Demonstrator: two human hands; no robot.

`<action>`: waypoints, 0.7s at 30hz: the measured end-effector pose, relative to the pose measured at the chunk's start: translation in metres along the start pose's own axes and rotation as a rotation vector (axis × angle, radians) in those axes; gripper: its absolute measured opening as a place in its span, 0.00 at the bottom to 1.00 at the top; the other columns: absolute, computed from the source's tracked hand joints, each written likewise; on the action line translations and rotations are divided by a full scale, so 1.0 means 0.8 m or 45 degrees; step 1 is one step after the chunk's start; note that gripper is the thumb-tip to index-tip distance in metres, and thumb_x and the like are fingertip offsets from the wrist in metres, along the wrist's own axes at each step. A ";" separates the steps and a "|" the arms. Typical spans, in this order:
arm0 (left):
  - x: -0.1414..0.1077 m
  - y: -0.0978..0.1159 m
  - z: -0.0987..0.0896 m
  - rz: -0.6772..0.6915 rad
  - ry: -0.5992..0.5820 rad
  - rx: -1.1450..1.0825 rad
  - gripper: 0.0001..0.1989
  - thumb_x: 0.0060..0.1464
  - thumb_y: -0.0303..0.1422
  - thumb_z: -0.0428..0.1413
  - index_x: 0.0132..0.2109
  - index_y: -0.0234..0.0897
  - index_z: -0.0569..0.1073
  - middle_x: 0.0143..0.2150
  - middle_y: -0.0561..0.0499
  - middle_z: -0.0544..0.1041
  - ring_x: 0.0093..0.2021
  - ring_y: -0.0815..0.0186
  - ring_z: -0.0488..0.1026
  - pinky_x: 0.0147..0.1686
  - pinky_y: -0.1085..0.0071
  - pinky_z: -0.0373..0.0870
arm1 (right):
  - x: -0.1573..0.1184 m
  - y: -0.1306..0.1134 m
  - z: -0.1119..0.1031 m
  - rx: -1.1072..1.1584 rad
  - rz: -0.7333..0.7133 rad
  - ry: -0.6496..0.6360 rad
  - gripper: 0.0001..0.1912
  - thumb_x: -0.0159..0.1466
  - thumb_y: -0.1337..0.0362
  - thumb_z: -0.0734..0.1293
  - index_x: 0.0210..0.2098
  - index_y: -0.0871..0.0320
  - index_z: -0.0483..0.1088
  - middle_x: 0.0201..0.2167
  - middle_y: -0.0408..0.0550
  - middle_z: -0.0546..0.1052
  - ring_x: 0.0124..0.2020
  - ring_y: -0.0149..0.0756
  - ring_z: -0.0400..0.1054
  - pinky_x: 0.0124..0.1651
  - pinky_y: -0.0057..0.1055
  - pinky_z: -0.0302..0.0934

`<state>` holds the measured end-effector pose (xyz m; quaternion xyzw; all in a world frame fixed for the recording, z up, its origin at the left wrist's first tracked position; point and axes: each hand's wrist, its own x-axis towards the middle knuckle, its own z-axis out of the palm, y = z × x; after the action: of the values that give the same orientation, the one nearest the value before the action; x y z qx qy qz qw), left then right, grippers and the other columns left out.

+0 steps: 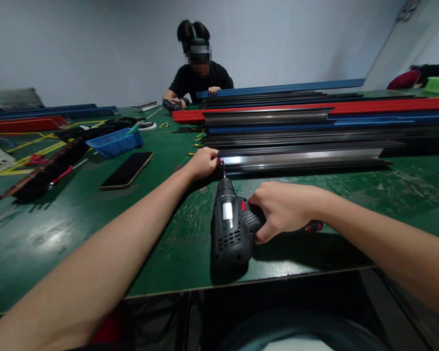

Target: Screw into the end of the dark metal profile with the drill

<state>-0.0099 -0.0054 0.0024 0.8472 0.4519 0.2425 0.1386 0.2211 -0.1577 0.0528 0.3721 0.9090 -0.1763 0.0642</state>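
Note:
My right hand [280, 209] is wrapped round the grip of a black cordless drill [231, 226], which lies on its side low over the green table. The drill's bit points away from me and meets the left end of a grey metal profile [300, 158], where its light makes a bright patch. My left hand [204, 163] is closed at that same end of the profile, just left of the bit. Its fingertips are turned away, so I cannot make out whether they pinch the profile's edge or something small.
Behind the profile lie several long black, blue and red profiles [369, 106]. On the left are a phone [127, 170], a blue bin [117, 143], yellow wires and a dark strip [51, 170]. Across the green table [161, 253], a co-worker [201, 78] in black holds a drill and a blue profile.

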 end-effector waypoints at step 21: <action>-0.001 0.001 -0.001 0.019 0.007 0.021 0.10 0.48 0.34 0.51 0.21 0.37 0.66 0.20 0.52 0.68 0.26 0.66 0.63 0.28 0.70 0.55 | 0.000 0.001 -0.001 -0.002 0.005 -0.020 0.26 0.53 0.42 0.73 0.32 0.61 0.77 0.23 0.46 0.74 0.21 0.33 0.57 0.25 0.34 0.49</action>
<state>-0.0096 -0.0066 0.0031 0.8510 0.4480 0.2421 0.1284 0.2219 -0.1566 0.0534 0.3724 0.9079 -0.1783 0.0720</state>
